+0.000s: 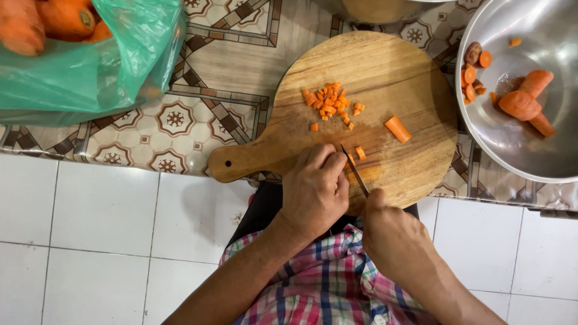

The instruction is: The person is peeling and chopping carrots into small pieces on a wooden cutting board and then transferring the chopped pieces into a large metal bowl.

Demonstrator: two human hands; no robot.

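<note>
The right hand (394, 238) is closed around the handle of a kitchen knife (355, 171), whose thin dark blade runs from the hand up and to the left, tip pointing away from the person. The left hand (314, 189) has its fingers curled down against the near edge of the round wooden cutting board (385, 66), apparently pinning a small carrot piece (351, 158) just beside the blade; the fingers hide most of it. One short carrot stick (397, 129) lies toward the board's right side, its long axis slanting down to the right. A heap of diced carrot (330, 103) sits near the board's centre. At the counter's right edge stands a steel bowl (512, 150) with carrot chunks; at the far left corner a green plastic bag (102, 72) holds whole carrots.
</note>
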